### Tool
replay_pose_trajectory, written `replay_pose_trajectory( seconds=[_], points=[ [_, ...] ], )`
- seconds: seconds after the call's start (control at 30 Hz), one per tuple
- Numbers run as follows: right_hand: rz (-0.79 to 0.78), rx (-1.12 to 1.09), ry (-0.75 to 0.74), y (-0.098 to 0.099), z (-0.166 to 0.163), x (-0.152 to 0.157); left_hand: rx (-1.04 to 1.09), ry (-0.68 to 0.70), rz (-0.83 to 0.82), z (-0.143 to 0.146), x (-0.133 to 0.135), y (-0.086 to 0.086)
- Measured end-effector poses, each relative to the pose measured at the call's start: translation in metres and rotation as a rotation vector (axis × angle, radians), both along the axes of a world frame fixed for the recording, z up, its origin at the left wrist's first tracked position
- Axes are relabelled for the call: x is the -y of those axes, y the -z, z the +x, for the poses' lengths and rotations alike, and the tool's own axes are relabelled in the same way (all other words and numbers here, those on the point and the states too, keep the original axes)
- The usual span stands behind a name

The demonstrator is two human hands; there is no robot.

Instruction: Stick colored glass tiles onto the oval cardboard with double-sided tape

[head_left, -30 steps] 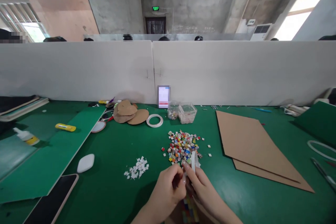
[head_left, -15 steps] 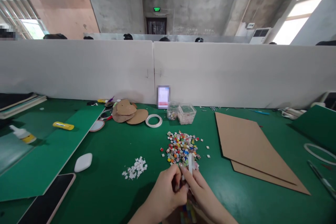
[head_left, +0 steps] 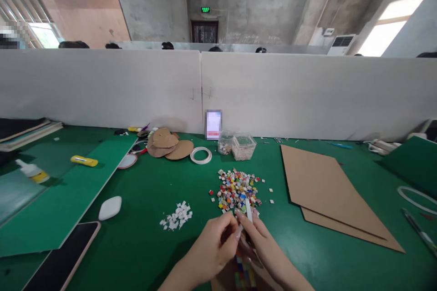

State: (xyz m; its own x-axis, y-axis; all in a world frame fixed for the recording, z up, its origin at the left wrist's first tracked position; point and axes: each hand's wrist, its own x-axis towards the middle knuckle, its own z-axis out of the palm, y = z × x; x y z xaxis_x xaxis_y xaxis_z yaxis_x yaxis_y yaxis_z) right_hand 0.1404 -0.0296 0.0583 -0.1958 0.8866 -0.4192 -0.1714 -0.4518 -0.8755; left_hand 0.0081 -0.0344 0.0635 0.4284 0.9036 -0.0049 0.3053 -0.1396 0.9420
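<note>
Many small coloured tiles form a heap [head_left: 235, 191] on the green worktop [head_left: 143, 200], the reference for all positions given here. Far left of the heap lies a white squeeze bottle [head_left: 36, 173] with a yellow label; next come a dark phone [head_left: 64, 257], partly beneath a green board [head_left: 68, 200], and a white rounded case [head_left: 110, 208]. Left of and beyond the heap are stacked cardboard discs [head_left: 180, 150]; left and slightly nearer, a scatter of white chips [head_left: 176, 216]. The left hand [head_left: 215, 243], on the near side of the heap, has its fingers bent inward; with the tips partly hidden, whether they grip anything cannot be told. Just beyond the heap stands a clear square box [head_left: 243, 147]. Nearer than the heap, a multicoloured mosaic [head_left: 244, 277] shows below the hands. A white band [head_left: 248, 209], overlapping the heap's near edge, is grasped by the fingers of the right hand [head_left: 262, 238]. Well right of the heap lie overlapping cardboard sheets [head_left: 324, 186].
</note>
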Motion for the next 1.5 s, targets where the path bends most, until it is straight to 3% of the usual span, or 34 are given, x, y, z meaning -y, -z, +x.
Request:
replay_pose_trajectory(
  seconds=[0.33, 0.47, 0.73, 1.0, 1.27, 1.5],
  points=[
    [-0.013, -0.039, -0.017, 0.022, 0.001, -0.001, -0.291, -0.034, 0.155, -0.001, -0.001, 0.007],
    [0.079, 0.055, 0.013, 0.026, 0.003, -0.003, -0.448, -0.05, 0.298, -0.001, -0.001, 0.012],
    [0.241, 0.247, -0.033, 0.041, 0.005, -0.005, -0.548, -0.074, 0.448, -0.001, -0.002, 0.022],
    [0.493, 0.535, -0.112, 0.044, 0.008, -0.006, -0.613, -0.068, 0.488, 0.0, -0.004, 0.023],
    [0.541, 0.645, -0.192, 0.034, 0.011, -0.008, -0.595, -0.046, 0.466, -0.001, -0.003, 0.018],
    [0.616, 0.63, -0.196, 0.033, 0.01, -0.008, -0.692, -0.038, 0.58, 0.0, -0.004, 0.021]
  ],
)
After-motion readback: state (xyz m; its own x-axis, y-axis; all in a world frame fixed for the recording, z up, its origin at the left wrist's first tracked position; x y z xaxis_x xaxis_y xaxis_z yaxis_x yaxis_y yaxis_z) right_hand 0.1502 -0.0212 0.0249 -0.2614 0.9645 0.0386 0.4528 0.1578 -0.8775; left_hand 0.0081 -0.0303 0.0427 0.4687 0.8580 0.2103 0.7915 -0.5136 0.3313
